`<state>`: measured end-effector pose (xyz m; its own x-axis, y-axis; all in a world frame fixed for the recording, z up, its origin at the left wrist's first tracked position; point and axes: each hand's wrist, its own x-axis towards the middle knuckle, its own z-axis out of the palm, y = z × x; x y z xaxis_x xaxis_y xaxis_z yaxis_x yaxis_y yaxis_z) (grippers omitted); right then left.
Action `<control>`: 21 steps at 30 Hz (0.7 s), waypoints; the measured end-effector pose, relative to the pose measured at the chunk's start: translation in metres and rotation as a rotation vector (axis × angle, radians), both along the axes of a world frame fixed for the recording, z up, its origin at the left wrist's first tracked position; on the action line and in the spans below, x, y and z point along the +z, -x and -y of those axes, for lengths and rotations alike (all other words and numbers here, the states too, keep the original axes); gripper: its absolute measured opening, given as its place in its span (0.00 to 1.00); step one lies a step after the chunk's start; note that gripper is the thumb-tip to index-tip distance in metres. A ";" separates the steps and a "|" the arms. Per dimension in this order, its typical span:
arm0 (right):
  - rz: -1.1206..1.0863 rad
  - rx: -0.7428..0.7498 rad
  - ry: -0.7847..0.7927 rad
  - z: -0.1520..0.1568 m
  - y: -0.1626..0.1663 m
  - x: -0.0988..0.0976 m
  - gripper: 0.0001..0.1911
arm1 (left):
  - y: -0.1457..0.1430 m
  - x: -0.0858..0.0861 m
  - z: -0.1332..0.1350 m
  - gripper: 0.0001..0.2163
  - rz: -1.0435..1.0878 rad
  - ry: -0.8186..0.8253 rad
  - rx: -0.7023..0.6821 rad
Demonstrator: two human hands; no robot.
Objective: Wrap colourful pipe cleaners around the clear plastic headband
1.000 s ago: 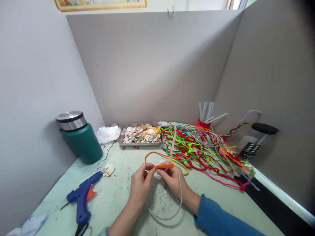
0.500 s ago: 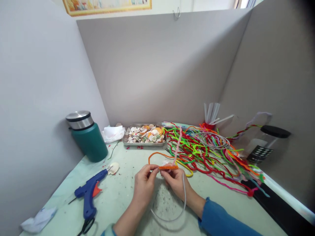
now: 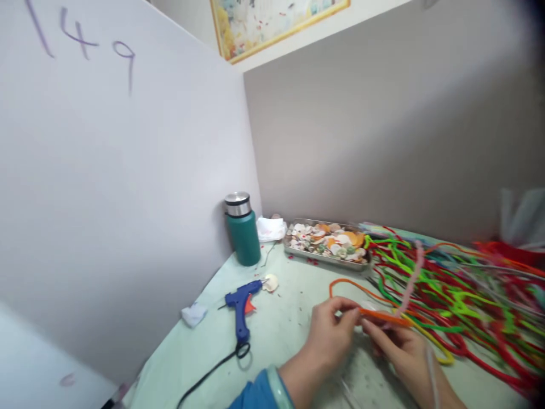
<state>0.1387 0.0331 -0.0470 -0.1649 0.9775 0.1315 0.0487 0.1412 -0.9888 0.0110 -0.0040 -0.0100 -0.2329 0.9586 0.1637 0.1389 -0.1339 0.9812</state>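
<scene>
Two hands in a pinch on an orange stem, coloured tangle beyond, glue gun leftward

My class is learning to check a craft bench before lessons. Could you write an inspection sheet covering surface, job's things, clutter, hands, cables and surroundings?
Surface: pale green tabletop, dark specks and red bits on it.
Job's things: orange strip in the hands; pink fuzzy strand rising beside it.
Clutter: blue glue gun, metal tray of small pieces, tangled coloured strands, green bottle, crumpled white wad.
Hands: left hand and right hand both hold the orange strip.
Cables: black cable runs from the glue gun's handle out of frame.
Surroundings: left partition marked "149"; framed picture above.
</scene>
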 end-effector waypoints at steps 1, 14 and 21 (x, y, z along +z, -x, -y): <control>0.000 -0.020 0.004 -0.001 0.000 -0.001 0.17 | 0.000 0.001 0.001 0.09 -0.016 -0.007 -0.003; -0.109 -0.019 -0.032 -0.005 0.000 -0.002 0.18 | 0.005 -0.003 -0.006 0.15 0.330 0.149 -0.031; -0.170 0.009 -0.089 0.001 0.000 0.007 0.16 | 0.005 0.008 0.001 0.15 0.517 0.151 -0.185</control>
